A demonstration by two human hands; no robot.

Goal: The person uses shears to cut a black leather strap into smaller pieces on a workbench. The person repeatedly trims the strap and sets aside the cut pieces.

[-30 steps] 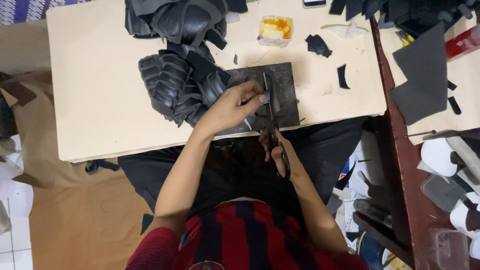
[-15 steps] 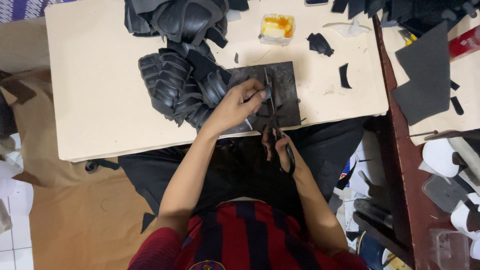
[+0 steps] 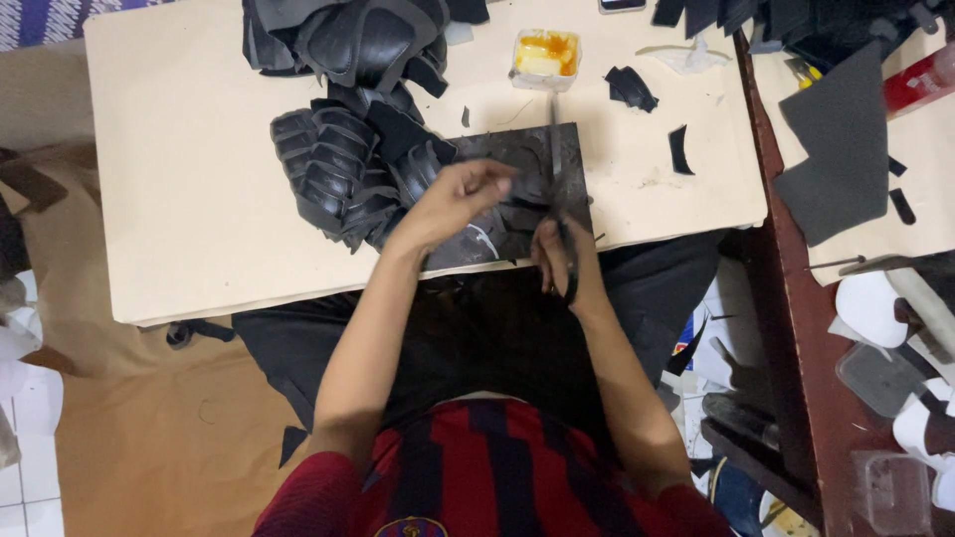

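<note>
holding scissors upright in right hand, blades now raised off the dark cutting mat | left hand just beside, fingers pinching a small black piece, lifted since earlier | cut appears finished

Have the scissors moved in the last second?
Yes. The scissors in the right hand have swung upright, blades now reaching toward the yellow glue tub across the dark cutting mat.

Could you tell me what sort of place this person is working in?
Probably a small craft workshop for foam or leather pieces: black shaped pieces piled on a low table, scissors in the right hand, and an open glue tub.
</note>
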